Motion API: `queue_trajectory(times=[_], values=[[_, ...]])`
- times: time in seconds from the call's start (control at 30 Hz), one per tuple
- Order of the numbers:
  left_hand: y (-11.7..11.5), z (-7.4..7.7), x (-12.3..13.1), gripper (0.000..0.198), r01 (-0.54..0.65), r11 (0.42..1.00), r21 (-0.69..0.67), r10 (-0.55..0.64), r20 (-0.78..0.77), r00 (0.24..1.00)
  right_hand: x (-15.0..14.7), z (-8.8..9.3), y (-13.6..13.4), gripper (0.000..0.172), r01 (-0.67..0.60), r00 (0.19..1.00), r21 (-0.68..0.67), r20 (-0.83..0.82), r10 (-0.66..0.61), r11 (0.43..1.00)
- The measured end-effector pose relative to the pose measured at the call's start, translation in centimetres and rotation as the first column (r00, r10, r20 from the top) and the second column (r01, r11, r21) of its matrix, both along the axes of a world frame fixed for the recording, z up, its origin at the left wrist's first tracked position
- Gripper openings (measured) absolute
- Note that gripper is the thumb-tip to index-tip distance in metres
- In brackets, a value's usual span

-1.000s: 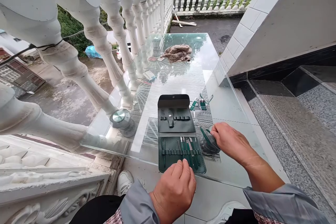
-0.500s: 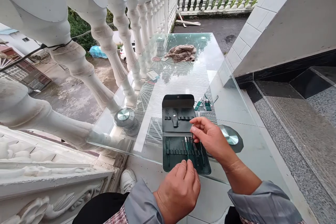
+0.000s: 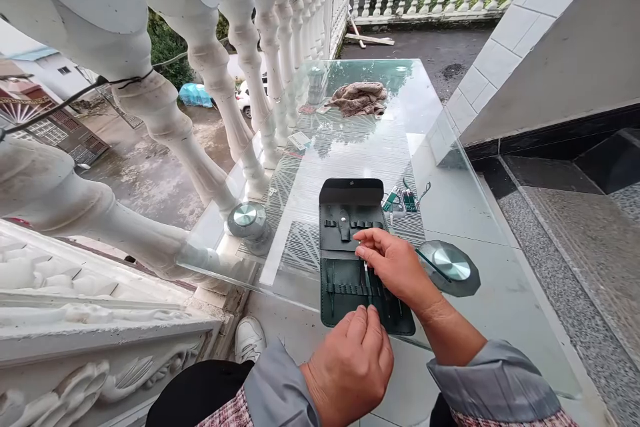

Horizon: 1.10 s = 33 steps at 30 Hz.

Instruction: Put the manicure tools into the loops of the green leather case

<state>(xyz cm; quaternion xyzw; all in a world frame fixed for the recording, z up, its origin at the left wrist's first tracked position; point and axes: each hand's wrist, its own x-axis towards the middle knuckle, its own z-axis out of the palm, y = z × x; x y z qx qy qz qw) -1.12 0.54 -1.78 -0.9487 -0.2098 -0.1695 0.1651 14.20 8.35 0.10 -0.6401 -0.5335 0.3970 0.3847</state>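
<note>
An open dark green tool case (image 3: 353,223) lies on a glass table (image 3: 350,147), with several thin green-handled tools in its lower loops. My right hand (image 3: 395,267) hovers over the lower half, its fingers pinched round a thin tool that it holds down against the case. At the case's near edge, my left hand (image 3: 353,363) rests with its fingertips pressed on the case. A few green tools (image 3: 403,199) lie loose on the glass to the right of the case.
A round metal table fitting (image 3: 450,263) shows at the right and another round metal fitting (image 3: 247,217) at the left. A brown cloth (image 3: 360,99) lies at the far end. A white balustrade (image 3: 215,80) runs along the left; a tiled wall (image 3: 525,47) rises on the right.
My right hand has moved left from the loose tools beside the case to over its lower half, pinching a thin tool. My left hand has stayed at the near edge.
</note>
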Motion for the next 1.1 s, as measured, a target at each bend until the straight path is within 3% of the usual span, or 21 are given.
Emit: queue_trajectory(times=[0.23, 0.47, 0.63, 0.83, 0.9, 0.97, 1.03, 1.1], values=[[0.0, 0.1, 0.0, 0.029, 0.002, 1.0, -0.008, -0.002, 0.012, 1.0, -0.1, 0.2, -0.1, 0.021, 0.003, 0.993, -0.015, 0.119, -0.001, 1.0], [0.0, 0.1, 0.0, 0.03, 0.005, 1.0, -0.029, -0.005, -0.004, 1.0, -0.2, 1.1, -0.6, 0.019, -0.178, 0.912, 0.075, 0.387, 0.135, 0.981], [0.2, 0.2, 0.0, 0.03, 0.02, 0.999, -0.042, -0.022, -0.059, 0.998, 0.0, 0.6, -1.1, 0.02, -0.272, 0.857, 0.094, 0.476, 0.196, 0.958], [0.3, 0.0, 0.0, 0.031, 0.009, 1.0, -0.019, -0.009, -0.003, 1.0, 0.8, 0.9, -1.4, 0.027, -0.379, 0.827, 0.153, 0.498, 0.26, 0.913], [0.3, 0.0, 0.0, 0.031, 0.002, 1.0, -0.022, -0.002, 0.016, 1.0, 2.0, 1.4, -1.3, 0.026, -0.304, 0.873, 0.218, 0.455, 0.179, 0.927], [0.2, 0.2, 0.0, 0.031, -0.002, 1.0, -0.023, 0.003, 0.025, 1.0, 3.9, 2.0, -1.3, 0.025, -0.121, 0.91, 0.264, 0.414, 0.001, 0.957], [0.2, 0.4, 0.0, 0.031, -0.003, 1.0, -0.021, 0.004, 0.024, 1.0, 6.1, 2.4, -1.3, 0.025, 0.101, 0.887, 0.243, 0.418, -0.198, 0.965], [0.2, 0.6, 0.0, 0.031, -0.003, 1.0, -0.015, 0.003, 0.036, 0.999, 8.1, 2.4, -1.5, 0.02, 0.229, 0.815, 0.169, 0.505, -0.284, 0.959]])
